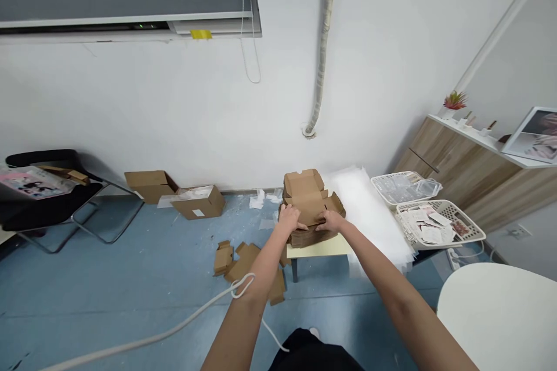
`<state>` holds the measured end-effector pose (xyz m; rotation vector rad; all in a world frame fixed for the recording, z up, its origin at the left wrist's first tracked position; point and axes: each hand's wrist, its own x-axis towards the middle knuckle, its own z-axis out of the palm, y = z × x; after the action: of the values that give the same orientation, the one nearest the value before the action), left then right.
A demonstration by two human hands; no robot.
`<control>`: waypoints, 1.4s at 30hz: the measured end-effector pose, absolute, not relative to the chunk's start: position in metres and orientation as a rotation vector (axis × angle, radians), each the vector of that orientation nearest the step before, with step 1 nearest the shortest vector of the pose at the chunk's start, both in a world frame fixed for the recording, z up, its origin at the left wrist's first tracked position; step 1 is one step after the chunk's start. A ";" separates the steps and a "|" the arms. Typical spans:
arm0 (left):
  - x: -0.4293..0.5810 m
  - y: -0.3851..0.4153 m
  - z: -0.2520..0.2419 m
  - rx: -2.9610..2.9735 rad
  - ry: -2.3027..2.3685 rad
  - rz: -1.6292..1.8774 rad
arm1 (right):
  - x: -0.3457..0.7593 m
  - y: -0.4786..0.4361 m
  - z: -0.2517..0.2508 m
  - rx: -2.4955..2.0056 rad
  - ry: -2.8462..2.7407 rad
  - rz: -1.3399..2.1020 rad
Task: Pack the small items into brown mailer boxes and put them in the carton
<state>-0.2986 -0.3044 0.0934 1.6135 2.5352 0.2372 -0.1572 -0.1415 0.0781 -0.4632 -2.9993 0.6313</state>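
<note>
Head view, left to right:

1. A black folding chair (47,208) with thin metal legs stands by the wall, a pink printed packet (32,181) lying on its seat.
2. Two brown corrugated cardboard boxes (150,185) sit on the blue floor (130,290) against the wall, one just beside the other.
3. Loose flat pieces of brown cardboard (243,264) lie on the floor near the desk, and a thin white cord (241,287) loops around the left forearm.
4. The left hand (289,221) has its grip half curled on the near side of a partly folded kraft-cardboard box (307,197), which sits on a stack of flat brown cardboard boxes (313,237).
5. The right hand (331,221) grips the same box's near side, fingers curved, just beside the left hand.
6. That stack stands on a small pale yellow desk (319,248) with dark legs.
7. Sheets of white foam wrap (369,214) lean just right of the desk.
8. Two white plastic baskets follow: one of clear bags (385,185), one of printed cards (472,232).
9. A light wood cabinet (470,179) stands behind them, and a round white tabletop (496,319) fills the lower right corner.
</note>
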 end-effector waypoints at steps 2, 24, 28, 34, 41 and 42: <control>-0.305 -0.302 0.096 1.657 2.452 0.346 | -0.166 -0.133 0.084 -0.439 -3.087 0.757; -0.266 -0.291 0.213 2.031 2.567 0.587 | -0.124 -0.119 0.206 -0.292 -2.797 -0.068; -0.212 -0.250 0.227 2.308 2.377 0.705 | -0.042 -0.105 0.226 -0.551 -2.694 -0.176; -0.078 -0.178 0.217 2.615 1.862 0.786 | 0.134 -0.107 0.220 -1.029 -2.549 -0.254; 0.116 -0.136 0.162 2.742 1.251 0.742 | 0.339 -0.152 0.172 -1.527 -2.285 -0.188; 0.143 -0.134 0.150 2.746 1.179 0.727 | 0.365 -0.161 0.162 -1.585 -2.251 -0.171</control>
<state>0.1430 -0.1337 0.1504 2.7456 1.1787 0.7273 0.3650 -0.1610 0.1621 -1.5853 -2.2511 -0.1713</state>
